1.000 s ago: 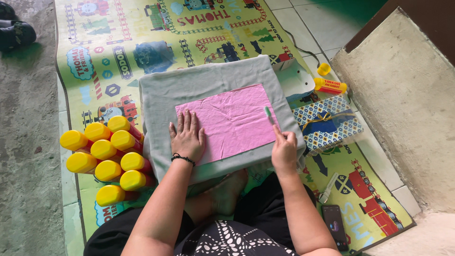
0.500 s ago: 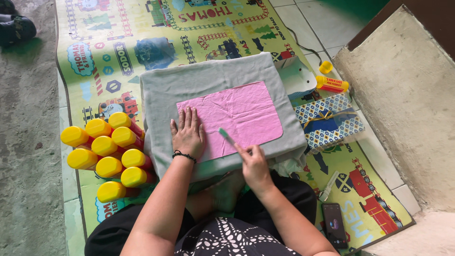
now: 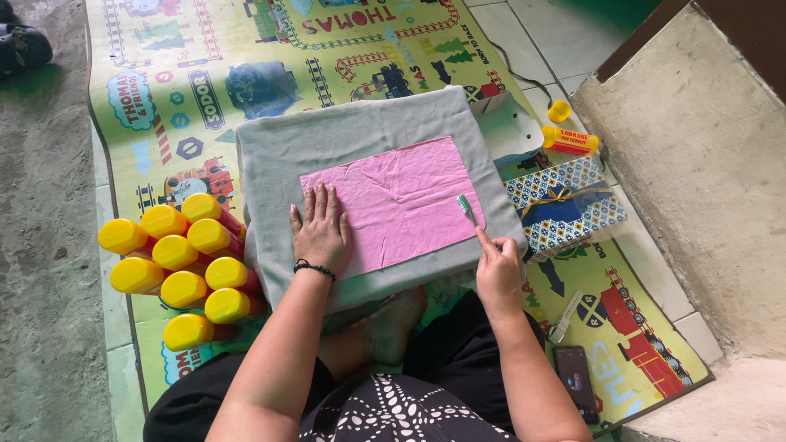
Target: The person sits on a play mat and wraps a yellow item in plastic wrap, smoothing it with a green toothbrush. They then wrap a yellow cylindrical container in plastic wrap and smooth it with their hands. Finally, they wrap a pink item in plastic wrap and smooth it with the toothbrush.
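A pink cloth (image 3: 399, 200) lies flat on a grey padded cushion (image 3: 278, 151) in front of me. My left hand (image 3: 321, 231) presses flat on the cloth's lower left corner, fingers spread, a black band on the wrist. My right hand (image 3: 498, 268) is at the cushion's lower right edge and holds a small green-and-white brush (image 3: 467, 208) whose head rests on the pink cloth near its right edge.
Several yellow-capped bottles (image 3: 176, 266) stand bunched at the left on a printed play mat (image 3: 172, 74). A blue patterned box (image 3: 563, 205), a yellow-capped tube (image 3: 569, 141) and a loose yellow cap (image 3: 559, 110) lie to the right. A phone (image 3: 577, 382) lies by my right knee. A concrete step (image 3: 696, 172) rises at right.
My right hand swept the brush from the cloth's right edge to its lower middle and is now back at the right edge. My left hand stayed pressed on the cloth.
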